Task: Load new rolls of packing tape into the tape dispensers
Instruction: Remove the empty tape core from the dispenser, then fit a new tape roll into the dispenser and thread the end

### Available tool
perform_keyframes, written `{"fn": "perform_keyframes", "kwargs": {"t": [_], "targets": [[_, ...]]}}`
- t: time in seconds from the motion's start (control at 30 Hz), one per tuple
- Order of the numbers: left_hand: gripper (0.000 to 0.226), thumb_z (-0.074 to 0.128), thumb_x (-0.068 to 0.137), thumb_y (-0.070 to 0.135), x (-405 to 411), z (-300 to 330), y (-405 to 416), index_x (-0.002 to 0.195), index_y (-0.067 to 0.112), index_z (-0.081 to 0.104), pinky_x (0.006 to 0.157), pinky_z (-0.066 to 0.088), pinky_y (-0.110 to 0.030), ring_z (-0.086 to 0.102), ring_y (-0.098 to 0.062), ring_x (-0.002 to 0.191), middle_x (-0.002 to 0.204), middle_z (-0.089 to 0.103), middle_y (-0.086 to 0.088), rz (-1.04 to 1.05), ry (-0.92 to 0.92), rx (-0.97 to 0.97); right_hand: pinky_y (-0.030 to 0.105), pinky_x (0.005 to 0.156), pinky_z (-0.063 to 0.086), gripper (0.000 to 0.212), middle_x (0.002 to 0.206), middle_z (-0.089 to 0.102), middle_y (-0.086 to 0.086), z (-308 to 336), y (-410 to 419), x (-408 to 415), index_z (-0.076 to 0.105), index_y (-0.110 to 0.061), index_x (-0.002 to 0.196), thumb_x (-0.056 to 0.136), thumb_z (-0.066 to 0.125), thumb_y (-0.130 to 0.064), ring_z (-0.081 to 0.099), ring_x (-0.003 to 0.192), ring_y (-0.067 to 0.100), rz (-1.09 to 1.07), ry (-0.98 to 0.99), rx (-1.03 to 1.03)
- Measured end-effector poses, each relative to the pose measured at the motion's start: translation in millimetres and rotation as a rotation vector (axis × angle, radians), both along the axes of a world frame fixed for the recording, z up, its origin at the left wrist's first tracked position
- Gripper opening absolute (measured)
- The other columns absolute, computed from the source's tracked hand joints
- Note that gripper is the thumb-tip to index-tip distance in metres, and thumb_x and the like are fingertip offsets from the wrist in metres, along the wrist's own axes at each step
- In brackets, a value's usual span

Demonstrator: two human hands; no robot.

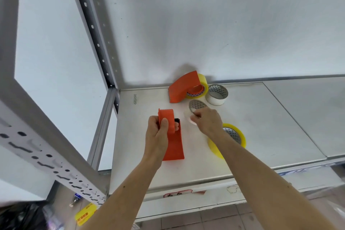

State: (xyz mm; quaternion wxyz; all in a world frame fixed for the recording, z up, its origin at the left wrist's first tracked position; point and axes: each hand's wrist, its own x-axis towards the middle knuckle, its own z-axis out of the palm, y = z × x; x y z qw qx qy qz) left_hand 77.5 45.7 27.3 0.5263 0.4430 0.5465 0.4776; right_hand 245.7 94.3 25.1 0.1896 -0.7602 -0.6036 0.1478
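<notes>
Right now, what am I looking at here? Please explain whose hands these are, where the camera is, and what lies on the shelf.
A person wears one camera on the head, looking down at their own bare hands. The left hand grips an orange tape dispenser with no roll in it. The right hand holds a nearly used-up roll. On the white shelf lie a second orange dispenser already loaded with yellow tape, an empty white core, and a full yellow roll partly hidden behind the right arm.

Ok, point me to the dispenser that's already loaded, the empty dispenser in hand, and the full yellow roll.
loaded dispenser (182,87), head view, on its orange side plate.
empty dispenser (174,145), head view, on its lower orange body.
full yellow roll (240,136), head view, on its right outer edge.
</notes>
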Motion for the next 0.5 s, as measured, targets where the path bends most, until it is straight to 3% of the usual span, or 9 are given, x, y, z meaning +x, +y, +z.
{"fn": "perform_keyframes", "kwargs": {"t": [0.07,0.13,0.23,0.3,0.37,0.43,0.5], "targets": [[0.02,0.041,0.11,0.021,1.1,0.8,-0.9,0.092,0.024,0.049,0.099,0.052,-0.047,0.073,-0.031,0.103,0.093,0.077,-0.004,0.003,0.002,-0.002,0.035,0.071,0.044,0.026,0.096,0.071,0.013,-12.7,6.3,-0.4,0.075,-0.009,0.092,0.091,0.06,-0.03,0.064,0.094,0.035,0.046,-0.11,-0.047],[0.02,0.041,0.11,0.021,0.9,0.4,-0.9,0.092,0.024,0.048,0.098,0.052,-0.046,0.072,-0.027,0.098,0.094,0.077,-0.005,0.006,0.0,0.004,0.034,0.07,0.043,0.027,0.101,0.071,0.012,-21.2,8.6,2.5,0.073,-0.01,0.1,0.087,0.066,-0.033,0.063,0.101,0.034,0.058,-0.084,-0.064],[0.019,0.041,0.11,0.022,1.3,0.9,-0.6,0.093,0.023,0.049,0.097,0.052,-0.045,0.071,-0.024,0.094,0.091,0.076,-0.002,0.006,-0.011,0.004,0.037,0.087,0.046,0.051,0.121,0.064,0.008,-19.2,-4.3,8.4,0.063,-0.012,0.12,0.079,0.076,-0.039,0.054,0.115,0.028,0.021,-0.053,0.041],[0.019,0.041,0.11,0.023,1.6,1.1,-0.1,0.093,0.023,0.05,0.098,0.052,-0.046,0.071,-0.023,0.093,0.09,0.076,0.0,0.008,-0.024,-0.004,0.039,0.087,0.047,0.055,0.115,0.062,0.007,-13.3,-19.9,17.5,0.059,-0.012,0.114,0.076,0.075,-0.049,0.054,0.11,0.028,-0.135,-0.227,0.065],[0.02,0.042,0.11,0.024,2.1,1.5,0.4,0.092,0.022,0.05,0.099,0.052,-0.048,0.071,-0.024,0.093,0.089,0.075,-0.001,0.016,-0.053,-0.007,0.038,0.084,0.045,0.06,0.106,0.064,0.005,-8.2,-34.8,26.3,0.058,-0.012,0.105,0.075,0.068,-0.063,0.059,0.104,0.028,-0.228,-0.393,-0.117],[0.022,0.042,0.11,0.027,3.4,2.3,0.4,0.09,0.021,0.05,0.097,0.053,-0.047,0.07,-0.025,0.092,0.087,0.075,-0.003,0.016,-0.086,-0.001,0.035,0.079,0.043,0.054,0.101,0.068,0.003,-9.9,-44.4,31.5,0.061,-0.015,0.096,0.078,0.062,-0.065,0.063,0.096,0.027,-0.259,-0.348,-0.284],[0.026,0.039,0.11,0.03,4.1,2.8,1.2,0.088,0.02,0.049,0.09,0.054,-0.043,0.07,-0.025,0.088,0.086,0.075,-0.005,0.014,-0.111,0.006,0.031,0.071,0.042,0.036,0.098,0.068,0.004,-9.2,-48.2,30.7,0.058,-0.016,0.085,0.083,0.062,-0.052,0.058,0.083,0.027,-0.267,-0.225,-0.319]]}}
